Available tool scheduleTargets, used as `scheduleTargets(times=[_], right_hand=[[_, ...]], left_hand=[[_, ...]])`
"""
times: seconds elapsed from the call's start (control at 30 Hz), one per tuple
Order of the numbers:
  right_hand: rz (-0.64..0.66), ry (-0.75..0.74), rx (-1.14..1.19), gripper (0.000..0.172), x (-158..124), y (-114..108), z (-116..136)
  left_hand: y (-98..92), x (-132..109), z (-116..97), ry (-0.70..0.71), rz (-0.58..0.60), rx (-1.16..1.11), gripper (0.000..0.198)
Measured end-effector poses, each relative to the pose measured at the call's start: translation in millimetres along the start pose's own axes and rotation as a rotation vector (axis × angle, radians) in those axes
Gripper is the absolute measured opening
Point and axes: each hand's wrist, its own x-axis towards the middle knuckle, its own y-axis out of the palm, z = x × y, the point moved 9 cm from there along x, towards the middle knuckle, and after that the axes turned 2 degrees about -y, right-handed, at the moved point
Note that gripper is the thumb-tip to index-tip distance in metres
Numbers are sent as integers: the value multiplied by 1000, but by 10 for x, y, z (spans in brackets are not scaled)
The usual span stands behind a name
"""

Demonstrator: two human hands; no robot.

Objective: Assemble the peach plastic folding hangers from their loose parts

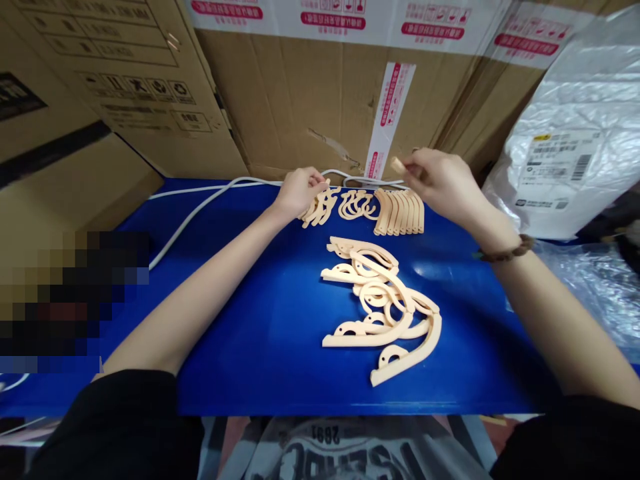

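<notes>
On the blue table top [270, 333] lies a loose pile of cream plastic curved parts [385, 307] in the middle. At the far edge stand a neat row of similar parts [400, 212] and a smaller cluster [333, 205]. My left hand [299, 190] is closed, pinching a cream part at the left end of that cluster. My right hand [435, 180] is raised above the neat row, fingers pinched on a small cream piece [398, 165].
Large cardboard boxes [310, 87] wall the back and left. A white cable [200, 203] runs along the table's far edge. A white plastic mailer bag [565, 147] and clear wrapping [595, 287] lie at the right. A blurred patch covers the left.
</notes>
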Motion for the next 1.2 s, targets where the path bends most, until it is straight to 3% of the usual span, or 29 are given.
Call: scheduleTargets(times=[0.13,0.23,0.33,0.43,0.5,0.57,0.77,1.2], right_hand=[[38,-139,-153,29,-182,186,158],[90,-299,-233,27,-342,387,260],[117,-371,-259,25,-459,517,271],[152,-347,-244,25,-517,594,217],[173,-331,-215,28,-544,627,198],[188,-318,-185,31,-565,648,191],[224,-261,-142,32,-590,676,174],[264,-250,-140,45,-553,657,255]], left_hand=[[22,-69,-8,31,-39,141,16],[124,-228,-322,194,-1,362,31],[294,-451,-669,354,188,384,36],[419,-707,-918,466,481,226,42],[460,-880,-1014,531,674,137,58],[453,-980,-1045,557,775,92,69],[440,-981,-990,574,739,75,42],[523,-985,-935,553,753,-59,25]])
